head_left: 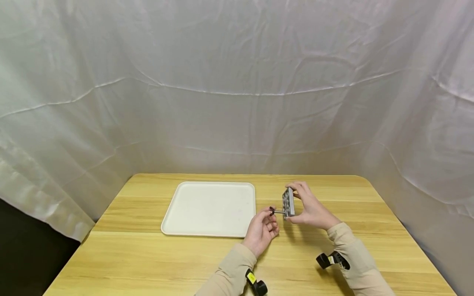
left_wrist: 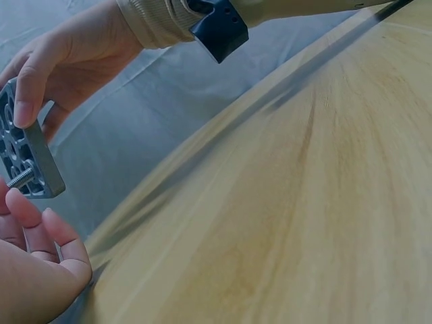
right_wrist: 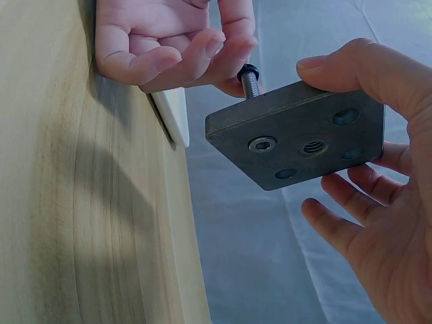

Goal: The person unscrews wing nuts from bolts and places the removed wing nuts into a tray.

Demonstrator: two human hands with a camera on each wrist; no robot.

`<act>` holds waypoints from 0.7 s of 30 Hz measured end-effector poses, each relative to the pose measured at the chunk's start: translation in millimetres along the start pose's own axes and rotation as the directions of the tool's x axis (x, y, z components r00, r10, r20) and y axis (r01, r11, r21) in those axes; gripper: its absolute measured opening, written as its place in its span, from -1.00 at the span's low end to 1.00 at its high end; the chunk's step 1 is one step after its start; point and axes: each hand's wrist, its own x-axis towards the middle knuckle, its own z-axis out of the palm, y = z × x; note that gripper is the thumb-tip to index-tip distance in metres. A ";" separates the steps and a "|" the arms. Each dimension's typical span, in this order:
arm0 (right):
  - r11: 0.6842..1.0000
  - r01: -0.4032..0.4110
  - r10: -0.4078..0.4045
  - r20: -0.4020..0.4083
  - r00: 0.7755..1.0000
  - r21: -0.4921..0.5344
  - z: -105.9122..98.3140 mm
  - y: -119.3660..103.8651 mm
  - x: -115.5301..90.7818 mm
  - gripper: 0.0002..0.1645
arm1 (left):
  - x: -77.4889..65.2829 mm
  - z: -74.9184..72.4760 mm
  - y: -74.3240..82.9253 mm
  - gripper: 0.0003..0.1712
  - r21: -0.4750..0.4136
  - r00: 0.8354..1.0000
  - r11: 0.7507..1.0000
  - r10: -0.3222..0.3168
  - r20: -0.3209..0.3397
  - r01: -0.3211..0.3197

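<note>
My right hand (head_left: 312, 209) holds a square grey metal plate (head_left: 291, 202) on edge above the table, thumb and fingers at opposite edges. In the right wrist view the plate (right_wrist: 304, 131) shows several round holes, and a socket-head screw (right_wrist: 262, 144) sits in one of them. The screw's threaded shank (right_wrist: 250, 86) sticks out from the far face towards my left hand (head_left: 260, 231). On its end is a small black nut-like piece (head_left: 272, 211), which my left thumb and finger pinch. The left wrist view shows the plate's recessed face (left_wrist: 27, 152); the black piece is hidden there.
A white tray (head_left: 209, 209) lies flat on the wooden table (head_left: 148, 263), left of my hands. Pale curtains (head_left: 237, 123) hang behind and beside the table. Each wrist carries a black camera.
</note>
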 end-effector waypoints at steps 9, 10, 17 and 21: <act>1.000 0.010 -0.010 -0.003 1.000 -0.008 1.1 1.1 0.1 0.18 | -0.7 -0.6 1.0 -0.68 -0.005 1.000 1.000 0.002 0.028 -0.002; 1.000 0.010 -0.010 -0.003 1.000 -0.008 1.2 1.6 0.1 0.18 | -0.8 -0.7 1.0 -0.67 -0.003 1.000 1.000 0.004 0.031 -0.004; 1.000 0.012 -0.012 -0.004 1.000 -0.009 1.6 3.5 0.2 0.18 | -1.3 0.2 1.5 -0.68 0.001 1.000 1.000 0.011 0.029 -0.011; 1.000 0.018 -0.018 -0.005 1.000 -0.010 1.5 3.1 0.4 0.17 | -0.5 -0.6 0.7 -0.70 0.010 0.999 1.000 0.021 0.032 -0.021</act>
